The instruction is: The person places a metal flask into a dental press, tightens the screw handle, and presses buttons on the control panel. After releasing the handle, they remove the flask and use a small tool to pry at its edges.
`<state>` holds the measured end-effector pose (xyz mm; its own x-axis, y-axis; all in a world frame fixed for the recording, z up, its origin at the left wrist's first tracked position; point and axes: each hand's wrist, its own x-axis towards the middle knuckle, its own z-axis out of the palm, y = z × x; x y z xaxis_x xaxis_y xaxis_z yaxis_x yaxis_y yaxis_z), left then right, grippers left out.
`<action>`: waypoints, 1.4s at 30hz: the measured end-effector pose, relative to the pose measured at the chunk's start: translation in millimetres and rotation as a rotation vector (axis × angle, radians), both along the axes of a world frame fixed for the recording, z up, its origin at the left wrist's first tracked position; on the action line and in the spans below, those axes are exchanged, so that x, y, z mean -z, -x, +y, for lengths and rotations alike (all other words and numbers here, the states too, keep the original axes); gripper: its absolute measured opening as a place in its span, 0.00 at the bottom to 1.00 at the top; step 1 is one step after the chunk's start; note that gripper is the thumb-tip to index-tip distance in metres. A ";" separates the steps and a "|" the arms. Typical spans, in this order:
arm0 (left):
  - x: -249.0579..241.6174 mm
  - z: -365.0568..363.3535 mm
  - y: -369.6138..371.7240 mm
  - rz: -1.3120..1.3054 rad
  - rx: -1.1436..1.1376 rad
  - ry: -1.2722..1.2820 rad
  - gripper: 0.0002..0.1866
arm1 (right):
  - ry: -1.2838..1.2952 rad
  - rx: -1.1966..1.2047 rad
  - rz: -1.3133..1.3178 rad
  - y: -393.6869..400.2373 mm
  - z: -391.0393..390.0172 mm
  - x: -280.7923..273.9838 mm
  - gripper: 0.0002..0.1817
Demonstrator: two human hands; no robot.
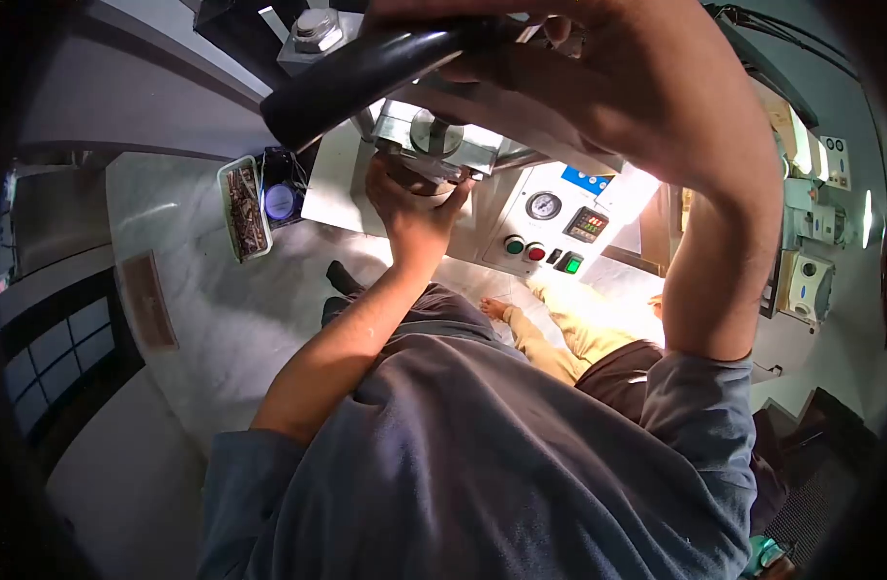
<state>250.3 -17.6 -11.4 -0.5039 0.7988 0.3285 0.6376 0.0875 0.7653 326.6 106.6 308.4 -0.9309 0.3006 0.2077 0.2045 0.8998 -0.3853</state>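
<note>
My right hand (598, 87) reaches across the top of the view, its fingers closed round a thick black lever handle (366, 77). The handle slants down to the left, above the machine. Below it is a shiny metal block with a round face (436, 133). My left hand (414, 213) is raised under this block, thumb and fingers on either side of a round metal part (429, 184). My palm and the block partly hide that part. A large hex bolt (316, 29) stands near the upper end of the machine.
A control panel right of the block carries a pressure gauge (543, 205), a digital display (587, 224) and push buttons (535, 251). At left are a tray of small brown pieces (246, 208) and a purple round lid (280, 201). Another person's yellow-clothed limb (579, 319) is nearby.
</note>
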 end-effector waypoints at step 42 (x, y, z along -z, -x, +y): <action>-11.6 3.7 -3.9 -0.154 -0.015 0.087 0.55 | -0.239 -0.052 -0.006 5.3 -4.6 12.4 0.18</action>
<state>254.1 -13.9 0.2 -0.5554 0.8126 0.1766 0.5116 0.1664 0.8430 321.3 102.0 296.0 -0.9451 0.1951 0.2620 0.1571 0.9747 -0.1592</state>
